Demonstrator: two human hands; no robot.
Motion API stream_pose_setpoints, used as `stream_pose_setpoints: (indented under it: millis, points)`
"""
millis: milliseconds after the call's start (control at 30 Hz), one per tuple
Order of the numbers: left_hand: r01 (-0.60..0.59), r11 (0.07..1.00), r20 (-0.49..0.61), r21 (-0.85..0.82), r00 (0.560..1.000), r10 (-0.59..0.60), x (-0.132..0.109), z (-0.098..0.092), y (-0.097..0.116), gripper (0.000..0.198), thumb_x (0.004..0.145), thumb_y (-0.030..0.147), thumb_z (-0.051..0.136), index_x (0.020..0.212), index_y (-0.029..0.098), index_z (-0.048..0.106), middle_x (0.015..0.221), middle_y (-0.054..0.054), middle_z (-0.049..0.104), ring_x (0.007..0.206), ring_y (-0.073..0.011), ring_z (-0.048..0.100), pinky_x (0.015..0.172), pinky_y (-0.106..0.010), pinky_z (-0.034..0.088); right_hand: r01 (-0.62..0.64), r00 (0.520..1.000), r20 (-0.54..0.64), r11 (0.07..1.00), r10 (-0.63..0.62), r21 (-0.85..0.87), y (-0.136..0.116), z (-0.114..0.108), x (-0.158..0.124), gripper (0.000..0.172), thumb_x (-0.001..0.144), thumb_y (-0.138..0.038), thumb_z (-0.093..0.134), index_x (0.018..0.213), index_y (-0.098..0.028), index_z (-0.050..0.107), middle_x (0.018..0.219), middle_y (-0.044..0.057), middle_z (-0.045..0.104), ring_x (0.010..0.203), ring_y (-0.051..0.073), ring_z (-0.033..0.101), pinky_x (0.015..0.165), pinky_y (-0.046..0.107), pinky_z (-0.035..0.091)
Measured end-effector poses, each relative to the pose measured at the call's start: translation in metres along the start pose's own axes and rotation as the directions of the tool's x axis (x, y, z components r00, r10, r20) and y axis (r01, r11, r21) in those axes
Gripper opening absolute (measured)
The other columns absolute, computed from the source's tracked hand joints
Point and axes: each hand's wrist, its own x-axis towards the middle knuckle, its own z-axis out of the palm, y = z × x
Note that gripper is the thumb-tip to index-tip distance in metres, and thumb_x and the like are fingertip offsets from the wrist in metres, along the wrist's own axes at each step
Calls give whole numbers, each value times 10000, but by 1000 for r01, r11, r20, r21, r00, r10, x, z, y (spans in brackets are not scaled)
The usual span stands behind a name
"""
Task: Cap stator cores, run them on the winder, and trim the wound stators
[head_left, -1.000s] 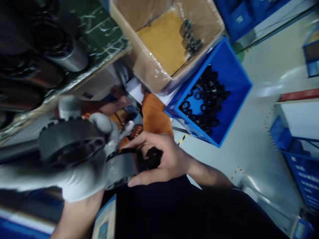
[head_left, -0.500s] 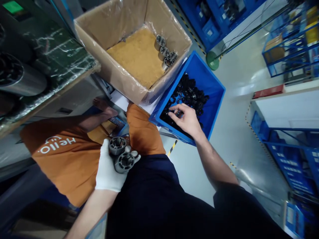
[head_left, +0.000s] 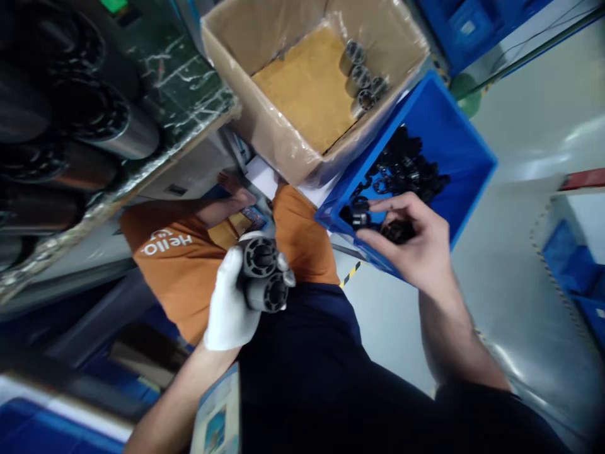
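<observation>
My left hand (head_left: 230, 309), in a white glove, is closed round two grey metal cylinders (head_left: 263, 275) with slotted ends, held over my lap. My bare right hand (head_left: 410, 243) is closed on a bunch of small black rings (head_left: 375, 222) at the near edge of a blue bin (head_left: 460, 135). More black rings (head_left: 407, 168) lie heaped inside that bin.
A plastic-lined cardboard box (head_left: 278, 135) left of the bin holds three more grey cylinders (head_left: 360, 79). A person in an orange shirt (head_left: 177, 261) crouches beyond my left hand. Large metal rollers (head_left: 101, 120) lie on a shelf at upper left. Blue racks stand at right.
My right hand left the cylinders, reached into the blue bin and has lifted out black rings. My left hand keeps the two cylinders and has drawn back from the camera.
</observation>
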Motion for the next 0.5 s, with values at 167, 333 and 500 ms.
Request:
stream_pose_setpoints:
  millis: [167,333,500]
  points:
    - [-319,918,-6,237,944,330,-12,10,4,497,1081,635,740,1380,241,787,1363,-106,798,1399,-340,741,1239,-474,610,357,929,-1,897,-369,263,-80,38,-16,600,882,-320,1061,1433,-356,828,1298,22,885,1056,304,859,920,477,742]
    - [-479,795,186,372,877,442,-26,-6,10,424,1161,531,618,1473,291,773,1546,-76,685,1520,-323,639,1362,-432,479,395,913,-26,869,-406,298,-100,63,-11,545,903,-299,1047,1413,-322,856,1231,22,901,1124,293,860,1029,459,748]
    - [-424,793,189,438,906,380,-32,-19,14,468,1145,598,611,1486,304,741,1490,-99,705,1390,-364,713,1228,-522,609,332,935,11,886,-354,322,-106,69,-17,594,846,-278,1084,1397,-352,875,1195,15,898,1000,292,844,917,478,748]
